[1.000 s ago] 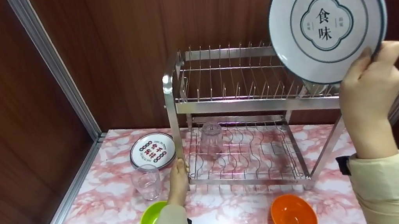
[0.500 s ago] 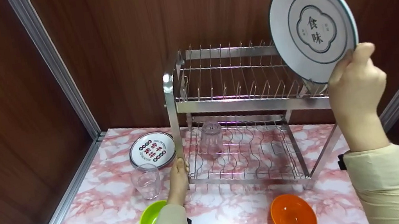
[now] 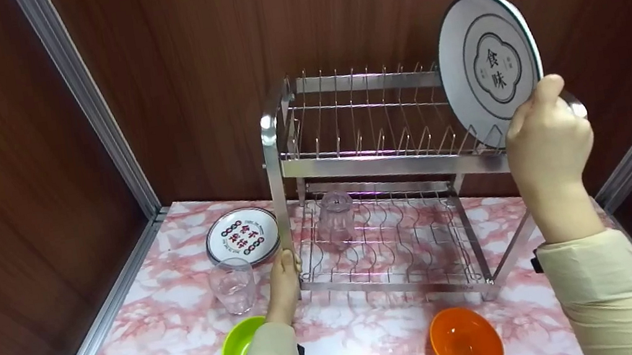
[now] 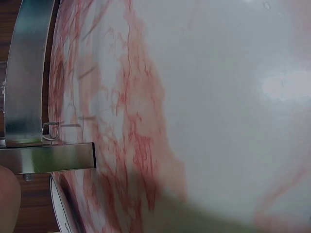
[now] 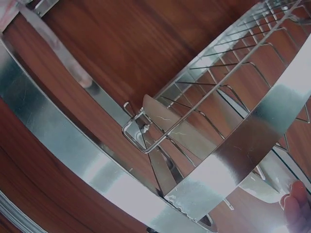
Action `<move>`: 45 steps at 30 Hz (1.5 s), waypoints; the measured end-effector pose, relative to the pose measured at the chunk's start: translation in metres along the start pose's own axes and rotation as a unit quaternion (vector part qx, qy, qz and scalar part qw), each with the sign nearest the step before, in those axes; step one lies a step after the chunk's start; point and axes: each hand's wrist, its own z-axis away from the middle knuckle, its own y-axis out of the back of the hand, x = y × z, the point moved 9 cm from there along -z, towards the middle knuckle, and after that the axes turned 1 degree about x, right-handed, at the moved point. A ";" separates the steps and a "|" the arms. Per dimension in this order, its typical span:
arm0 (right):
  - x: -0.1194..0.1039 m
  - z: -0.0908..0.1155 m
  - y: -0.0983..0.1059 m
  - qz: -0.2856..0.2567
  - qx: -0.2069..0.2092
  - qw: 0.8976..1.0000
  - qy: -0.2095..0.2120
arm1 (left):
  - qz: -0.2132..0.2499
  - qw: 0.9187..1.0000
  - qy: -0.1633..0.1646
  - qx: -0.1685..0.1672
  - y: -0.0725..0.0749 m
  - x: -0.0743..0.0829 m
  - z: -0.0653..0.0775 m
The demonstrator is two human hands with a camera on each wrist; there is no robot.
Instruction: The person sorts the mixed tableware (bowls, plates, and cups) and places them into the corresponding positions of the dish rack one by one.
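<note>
My right hand [image 3: 553, 148] grips the lower right rim of a white plate [image 3: 457, 75] with a dark green edge and black characters. The plate stands tilted on edge at the right end of the dish rack's upper tier, its lower edge among the wire prongs. In the right wrist view only fingertips [image 5: 295, 206] show at the lower right, beside part of the plate. My left hand [image 3: 283, 282] holds the front left post of the metal dish rack [image 3: 376, 162] near its foot. The left wrist view catches that post's end [image 4: 53, 158] and a bit of the hand.
On the rack's lower tier a clear glass [image 3: 336, 218] stands upside down. Left of the rack are a small patterned plate [image 3: 242, 237] and a clear cup [image 3: 234, 287]. A green bowl [image 3: 236, 349] and an orange bowl [image 3: 466, 343] sit in front. Wood-look walls [image 3: 199, 63] enclose the table.
My right hand has brought the plate down and to the left, onto the rack's upper right end, turning it more edge-on. The left hand stays on the post.
</note>
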 end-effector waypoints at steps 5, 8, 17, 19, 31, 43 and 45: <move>0.000 0.001 -0.003 0.004 -0.007 1.000 0.006 | -0.003 1.000 0.003 0.009 0.001 -0.001 0.001; 0.000 0.002 -0.004 0.012 -0.009 1.000 0.007 | 0.001 1.000 0.004 0.012 0.001 -0.001 0.001; -0.003 -0.004 -0.012 0.039 -0.045 0.998 -0.006 | 0.005 1.000 0.012 0.010 0.001 -0.002 0.001; -0.004 -0.005 -0.015 0.043 -0.054 0.998 -0.008 | 0.004 1.000 0.009 0.011 0.002 -0.001 0.000; -0.012 -0.010 -0.027 0.042 -0.094 0.995 0.019 | 0.006 1.000 0.002 0.009 0.001 -0.002 0.000; -0.017 -0.013 -0.041 0.057 -0.118 0.991 0.015 | 0.018 1.000 0.008 0.009 0.001 -0.004 0.000; -0.018 -0.013 -0.043 0.058 -0.122 0.991 0.017 | 0.016 1.000 0.012 0.006 0.001 -0.005 0.000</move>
